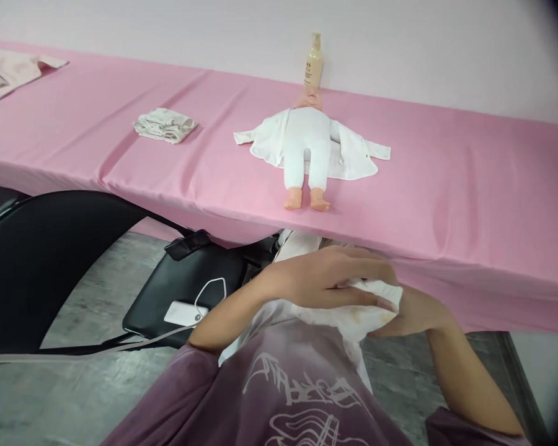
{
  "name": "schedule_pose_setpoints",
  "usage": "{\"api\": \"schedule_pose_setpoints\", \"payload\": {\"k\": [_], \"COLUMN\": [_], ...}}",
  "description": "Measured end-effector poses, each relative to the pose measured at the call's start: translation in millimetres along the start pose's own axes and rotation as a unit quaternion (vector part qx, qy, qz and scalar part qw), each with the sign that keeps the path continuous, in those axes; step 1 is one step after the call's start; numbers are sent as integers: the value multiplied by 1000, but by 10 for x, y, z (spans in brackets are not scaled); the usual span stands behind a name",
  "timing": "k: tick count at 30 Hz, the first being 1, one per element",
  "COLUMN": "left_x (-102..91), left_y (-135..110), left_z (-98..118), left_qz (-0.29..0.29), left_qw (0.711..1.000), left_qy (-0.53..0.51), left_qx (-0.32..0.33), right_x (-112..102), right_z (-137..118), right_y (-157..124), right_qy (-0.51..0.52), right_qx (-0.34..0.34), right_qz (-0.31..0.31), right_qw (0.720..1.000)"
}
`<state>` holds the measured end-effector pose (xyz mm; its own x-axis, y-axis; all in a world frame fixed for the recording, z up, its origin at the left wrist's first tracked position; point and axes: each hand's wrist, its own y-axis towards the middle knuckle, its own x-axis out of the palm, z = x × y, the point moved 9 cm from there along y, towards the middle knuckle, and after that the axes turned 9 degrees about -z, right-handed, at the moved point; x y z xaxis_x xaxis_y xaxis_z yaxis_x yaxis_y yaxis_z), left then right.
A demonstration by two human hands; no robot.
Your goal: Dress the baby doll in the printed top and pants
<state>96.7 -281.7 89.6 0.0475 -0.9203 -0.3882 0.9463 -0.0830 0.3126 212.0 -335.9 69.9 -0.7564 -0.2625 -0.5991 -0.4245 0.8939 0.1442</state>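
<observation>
A small white cloth [372, 310] with faint yellowish marks is bunched between my two hands, close to my body. My left hand [330, 275] lies over its top and pinches it, the thumb stretched across the fabric. Behind the cloth, my right hand [411, 310] presses against it from the other side; most of its fingers are hidden. On the table ahead, a baby doll [307, 139] lies on its back in white clothes, bare feet toward me. An open white jacket [353, 152] spreads out beneath it to both sides.
A pump bottle [314, 62] stands behind the doll's head. Left on the pink-covered table [214, 161] lies a folded patterned cloth [165, 125], with a pale pink cloth [13, 65] farther off. Below, a black chair [153, 297] carries a phone [187, 244] and a white power bank [183, 313] with a cable.
</observation>
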Motion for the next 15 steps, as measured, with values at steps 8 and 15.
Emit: {"api": "schedule_pose_setpoints", "payload": {"k": [8, 15], "left_x": [-168, -159], "left_y": [-47, 78], "left_z": [-71, 31], "left_qz": [19, -9], "left_qw": [996, 996], "left_qy": [-74, -63], "left_qx": [56, 61], "right_x": [-156, 57], "right_z": [-111, -198], "right_y": [-201, -133], "right_qy": [101, 18], "right_qx": [-100, -127], "right_qz": [-72, -128], "right_qw": [987, 983]}}
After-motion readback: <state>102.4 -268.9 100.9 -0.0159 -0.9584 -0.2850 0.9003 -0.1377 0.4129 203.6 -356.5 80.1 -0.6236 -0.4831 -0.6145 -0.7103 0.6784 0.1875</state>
